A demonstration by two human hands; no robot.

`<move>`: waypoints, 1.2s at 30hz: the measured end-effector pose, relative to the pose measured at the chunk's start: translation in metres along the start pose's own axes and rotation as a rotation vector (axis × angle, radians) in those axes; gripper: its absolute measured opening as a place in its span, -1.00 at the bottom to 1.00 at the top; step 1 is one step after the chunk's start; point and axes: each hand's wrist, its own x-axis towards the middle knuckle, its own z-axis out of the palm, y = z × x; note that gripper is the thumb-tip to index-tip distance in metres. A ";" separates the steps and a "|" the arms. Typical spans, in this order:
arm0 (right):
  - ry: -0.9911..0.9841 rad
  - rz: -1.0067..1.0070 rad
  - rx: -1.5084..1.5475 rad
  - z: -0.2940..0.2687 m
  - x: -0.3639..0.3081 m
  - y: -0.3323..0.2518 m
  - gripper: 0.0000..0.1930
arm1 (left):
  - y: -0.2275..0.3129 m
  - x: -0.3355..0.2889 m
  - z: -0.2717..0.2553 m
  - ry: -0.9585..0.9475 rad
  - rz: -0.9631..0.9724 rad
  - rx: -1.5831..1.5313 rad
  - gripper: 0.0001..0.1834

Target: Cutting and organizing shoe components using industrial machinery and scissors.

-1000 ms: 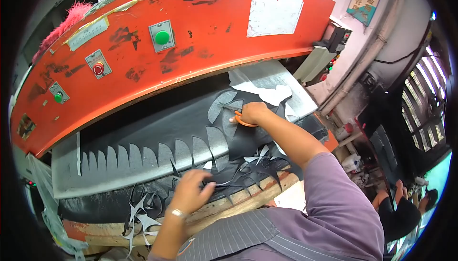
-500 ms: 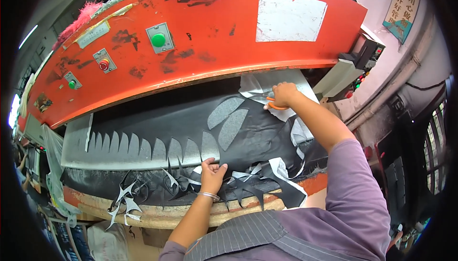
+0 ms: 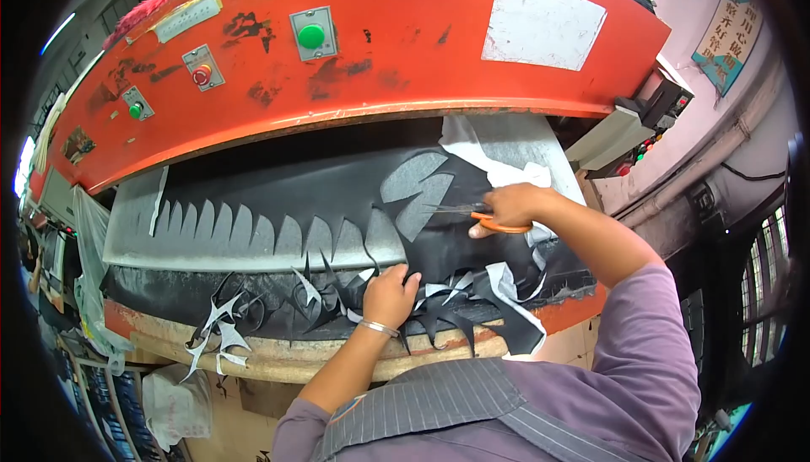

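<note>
A black sheet (image 3: 337, 162) with pale backing lies across the pale bed of a press, with a row of pointed, leaf-shaped gaps along its near side. Two more leaf-shaped openings (image 3: 412, 177) show grey to the right. My right hand (image 3: 516, 202) is closed round orange-handled scissors (image 3: 460, 208), whose blades point left above the sheet beside these openings. Near the front edge, my left hand (image 3: 390, 297) is closed at the sheet's edge among cut strips, fingers curled and thumb close by. Its fingertips are partly hidden.
Above the bed stands the press's orange front (image 3: 405, 57) with green buttons (image 3: 311, 37) and a red one. Black and white scraps (image 3: 224, 335) hang over the worn front rail (image 3: 278, 359). A control box (image 3: 624, 129) sits at the right end; clear plastic (image 3: 89, 251) hangs left.
My right hand has come nearer with the scissors, and the blades now point left over the sheet. My left hand has shifted slightly along the front edge. The whole view has tilted a little.
</note>
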 end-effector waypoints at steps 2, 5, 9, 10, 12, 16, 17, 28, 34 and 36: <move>-0.076 -0.006 -0.029 -0.010 0.010 -0.023 0.02 | 0.003 -0.001 -0.004 -0.005 0.025 0.023 -0.73; -0.115 -0.071 -0.099 -0.018 0.024 -0.055 0.02 | 0.003 -0.003 -0.010 -0.039 0.049 0.065 -0.76; 0.016 -0.137 -0.093 -0.007 0.025 -0.084 -0.08 | -0.006 -0.011 -0.026 -0.112 0.124 0.136 -0.78; 0.086 -0.126 -0.049 -0.004 0.021 -0.087 -0.11 | -0.011 -0.016 -0.033 -0.101 0.128 0.132 -0.78; 0.133 -0.115 -0.018 -0.004 0.009 -0.085 -0.14 | -0.020 -0.029 -0.049 0.047 0.349 0.335 -0.73; 0.095 -0.078 -0.230 -0.011 -0.017 -0.087 -0.08 | -0.038 -0.042 -0.075 -0.098 0.083 0.403 -0.60; 0.221 -0.214 -0.390 -0.013 -0.022 -0.091 -0.07 | -0.041 -0.042 -0.079 -0.157 0.060 0.380 -0.55; 0.358 -0.551 -0.963 -0.043 -0.018 -0.194 -0.24 | -0.046 -0.034 -0.100 -0.147 0.176 -0.081 -0.62; 0.272 -0.674 -1.005 -0.043 -0.001 -0.225 -0.44 | -0.057 -0.036 -0.090 -0.103 0.187 -0.170 -0.77; 0.082 -0.671 -0.958 -0.042 0.002 -0.226 -0.53 | -0.062 -0.038 -0.087 -0.114 0.184 -0.189 -0.80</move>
